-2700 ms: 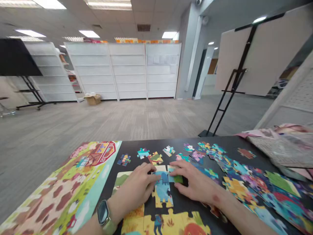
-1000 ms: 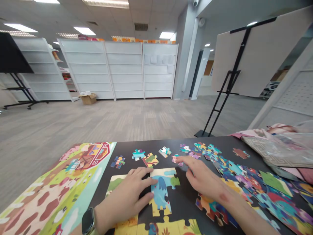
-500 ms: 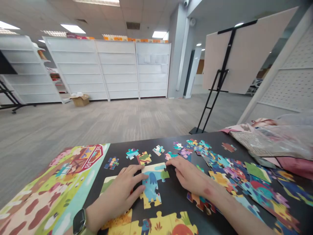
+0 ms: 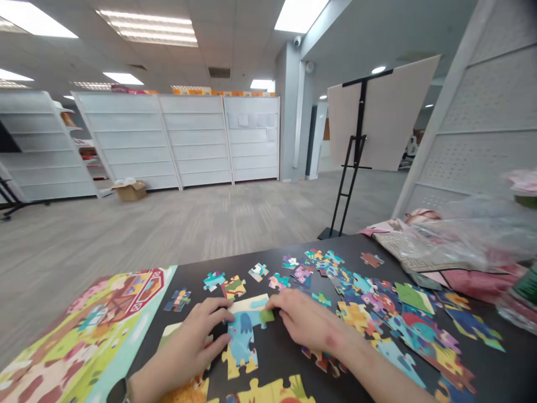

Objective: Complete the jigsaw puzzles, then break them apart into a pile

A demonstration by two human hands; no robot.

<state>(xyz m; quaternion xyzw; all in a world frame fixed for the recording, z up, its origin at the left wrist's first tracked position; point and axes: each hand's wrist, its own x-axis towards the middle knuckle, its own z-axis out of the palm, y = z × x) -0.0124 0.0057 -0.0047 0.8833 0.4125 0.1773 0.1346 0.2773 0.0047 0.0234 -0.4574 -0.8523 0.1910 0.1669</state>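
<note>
On the black table (image 4: 277,358) lies a joined cluster of puzzle pieces showing a blue elephant (image 4: 243,336). My left hand (image 4: 188,347) rests flat on the cluster's left side, fingers spread over the pieces. My right hand (image 4: 306,324) lies to the right, its fingertips touching the green corner of the cluster's top right piece (image 4: 266,315). Neither hand lifts a piece. More joined yellow pieces (image 4: 268,392) lie close to the near edge.
A farm picture board (image 4: 84,330) lies at the left. Several loose pieces (image 4: 377,308) are scattered right and behind the hands. Patterned cloth and a plastic bag (image 4: 453,246) sit at the far right. Beyond the table stand an easel (image 4: 356,151) and white shelves (image 4: 193,140).
My view has turned to the right and tilted up. My right hand drew back from the loose pieces to the cluster's top right corner. My left hand stayed on the cluster.
</note>
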